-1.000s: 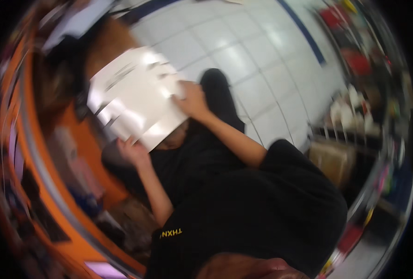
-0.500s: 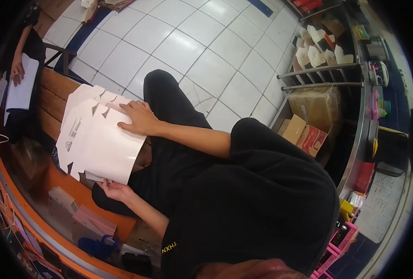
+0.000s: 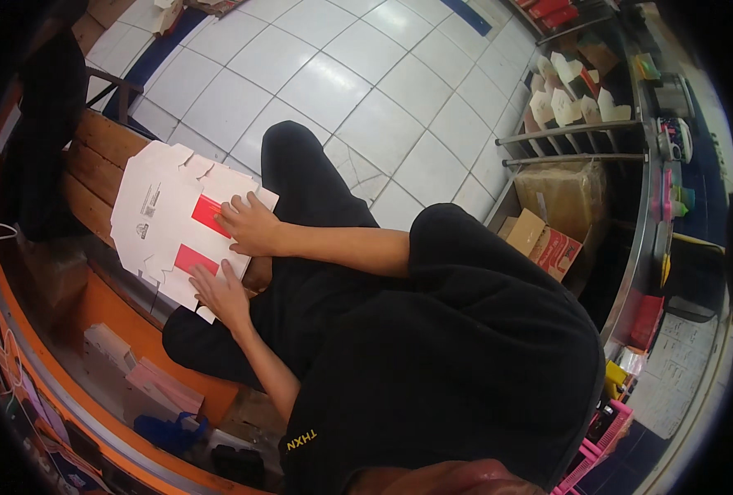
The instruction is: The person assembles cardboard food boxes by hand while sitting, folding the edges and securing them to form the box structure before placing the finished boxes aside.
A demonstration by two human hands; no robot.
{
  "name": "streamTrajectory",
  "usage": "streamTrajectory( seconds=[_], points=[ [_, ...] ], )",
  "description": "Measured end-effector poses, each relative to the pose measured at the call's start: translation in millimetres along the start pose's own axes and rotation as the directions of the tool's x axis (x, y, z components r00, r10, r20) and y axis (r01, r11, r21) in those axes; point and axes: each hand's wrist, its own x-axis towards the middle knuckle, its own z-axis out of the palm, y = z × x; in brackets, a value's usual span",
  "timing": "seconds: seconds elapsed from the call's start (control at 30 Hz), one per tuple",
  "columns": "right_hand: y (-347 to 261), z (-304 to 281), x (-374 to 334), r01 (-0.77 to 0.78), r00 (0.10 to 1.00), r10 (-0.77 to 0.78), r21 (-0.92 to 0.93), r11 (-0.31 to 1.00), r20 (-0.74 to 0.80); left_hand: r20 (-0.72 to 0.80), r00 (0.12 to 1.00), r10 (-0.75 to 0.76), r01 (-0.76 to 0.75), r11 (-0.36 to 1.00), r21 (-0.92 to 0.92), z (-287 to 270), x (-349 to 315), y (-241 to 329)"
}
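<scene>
A flat white die-cut carton blank (image 3: 164,177) with notched edges lies across my lap and the end of a wooden bench. Two red panels show on its face, an upper one (image 3: 207,213) and a lower one (image 3: 192,258). My right hand (image 3: 249,225) rests flat on the blank beside the upper red panel, fingers spread and partly over it. Below it, my left hand (image 3: 223,295) lies on the blank's near part with fingers stretched toward the lower red panel. Neither hand grips anything. The palms hide part of the right-hand edge.
The wooden bench (image 3: 94,198) continues to the left, where a person in dark clothes (image 3: 49,140) is. A metal rack at right holds folded white cartons (image 3: 564,107) above an opened cardboard box (image 3: 552,252). An orange-edged counter with stacked pieces (image 3: 164,386) lies lower left.
The broad white panel I held raised now lies folded flat, and the red panels show. My left hand has let go of its edge and moved on top. The other person's hand and white sheet left view.
</scene>
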Motion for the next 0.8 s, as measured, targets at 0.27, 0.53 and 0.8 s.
streamTrajectory(
  seconds=[0.27,0.53,0.8],
  points=[
    [11,-5,2,-0.100,0.991,0.080,0.214,0.972,0.103,-0.255,0.962,0.101,-0.135,0.984,-0.118,-10,27,45],
    [21,-23,-14,-0.069,0.988,0.100,0.241,0.968,-0.121,0.425,0.892,-0.151,0.451,0.313,-0.836,32,93,51],
    [18,-46,-19,-0.473,0.864,0.503,0.348,0.809,0.006,0.419,0.894,-0.162,0.413,-0.067,-0.908,27,90,31]
  ],
)
